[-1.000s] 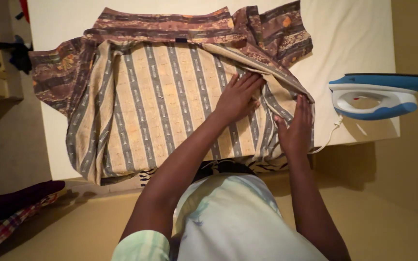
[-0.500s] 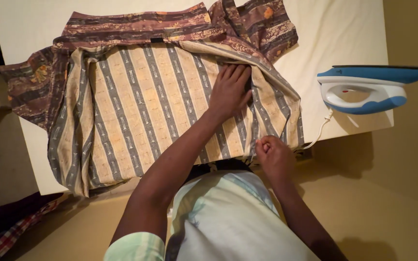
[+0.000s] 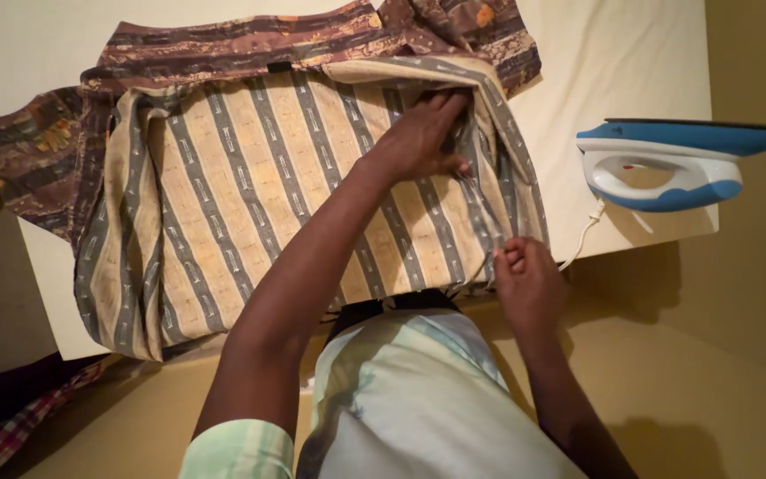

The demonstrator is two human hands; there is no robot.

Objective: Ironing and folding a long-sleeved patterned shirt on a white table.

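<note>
A striped beige and grey garment (image 3: 250,204) with a brown patterned border lies spread on a cream-covered ironing table (image 3: 631,62). My left hand (image 3: 423,137) rests on the cloth near its upper right part, fingers curled around a fold. At the table's near edge my right hand (image 3: 525,275) pinches the garment's lower right hem. A blue and white iron (image 3: 667,164) stands on its side to the right of the garment, apart from both hands.
The iron's white cord (image 3: 582,235) hangs over the table's near edge by my right hand. A checked red cloth (image 3: 11,435) lies on the floor at lower left. Tan floor surrounds the table on the right.
My left hand has slid up the garment toward its top right fold. My right hand has stayed at the lower right hem, gripping it. The view has shifted slightly.
</note>
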